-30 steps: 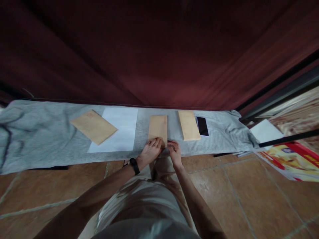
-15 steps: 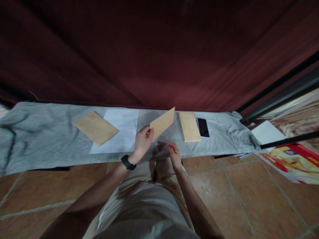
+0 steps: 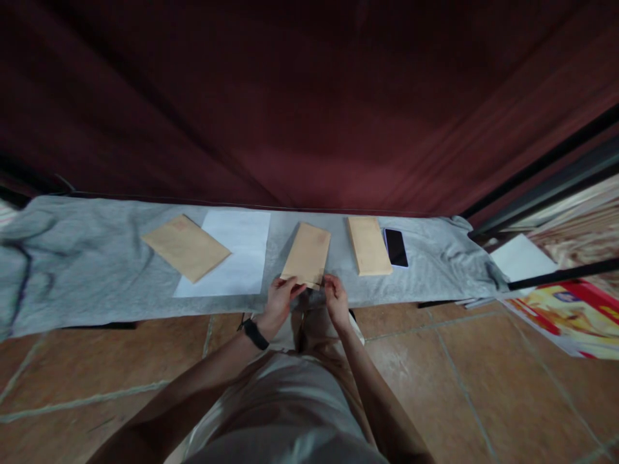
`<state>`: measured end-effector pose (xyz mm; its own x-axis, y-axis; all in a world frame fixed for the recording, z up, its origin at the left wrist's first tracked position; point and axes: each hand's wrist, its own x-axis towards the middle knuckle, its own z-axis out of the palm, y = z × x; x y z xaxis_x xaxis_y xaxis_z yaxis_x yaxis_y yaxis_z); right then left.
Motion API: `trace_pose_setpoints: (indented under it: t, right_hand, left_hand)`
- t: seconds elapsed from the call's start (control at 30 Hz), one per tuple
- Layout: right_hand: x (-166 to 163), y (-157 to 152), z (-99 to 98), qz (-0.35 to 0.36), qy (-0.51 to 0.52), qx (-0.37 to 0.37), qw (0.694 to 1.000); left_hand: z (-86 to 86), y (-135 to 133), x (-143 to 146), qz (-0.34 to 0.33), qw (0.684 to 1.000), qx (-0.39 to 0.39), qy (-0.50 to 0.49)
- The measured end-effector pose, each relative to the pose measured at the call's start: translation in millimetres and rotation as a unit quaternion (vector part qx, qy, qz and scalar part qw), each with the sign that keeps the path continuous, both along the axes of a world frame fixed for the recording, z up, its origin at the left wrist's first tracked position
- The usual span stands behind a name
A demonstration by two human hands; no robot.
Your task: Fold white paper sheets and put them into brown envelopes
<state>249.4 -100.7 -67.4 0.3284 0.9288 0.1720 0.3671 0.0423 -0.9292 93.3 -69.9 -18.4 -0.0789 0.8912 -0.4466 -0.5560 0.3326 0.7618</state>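
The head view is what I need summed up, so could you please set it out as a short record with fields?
Left hand: gripping the near edge of a brown envelope, toward its left
Right hand: at that envelope's near right corner; grip unclear
Further left: a second envelope, partly over a white sheet
Further right: a thick tan stack, with a phone beside it
Surface: grey cloth
Left wrist: black band

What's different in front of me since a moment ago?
The middle envelope, tilted up half a second ago, has come down flatter. The left hand still holds its near edge; the right hand is now at its near right corner. The left envelope, white paper, envelope stack and phone stayed put.
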Motion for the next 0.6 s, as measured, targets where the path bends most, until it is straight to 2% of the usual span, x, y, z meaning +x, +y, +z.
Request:
trace_pose_setpoints:
  t: [0.17,0.37,0.6]
  right_hand:
    - [-7,-3,9.7,0.026,-0.065,0.032,0.997]
    - [-6,-8,13.2,0.064,-0.194,0.059,0.977]
    - [-3,-23,10.0,0.117,-0.284,0.07,0.949]
  left_hand:
    - [-4.0,-14,9,0.026,1.0,0.017,0.003]
    - [-4.6,-16,14,-0.034,0.999,-0.01,0.009]
    - [3.1,-13,-6,-0.084,0.995,-0.047,-0.012]
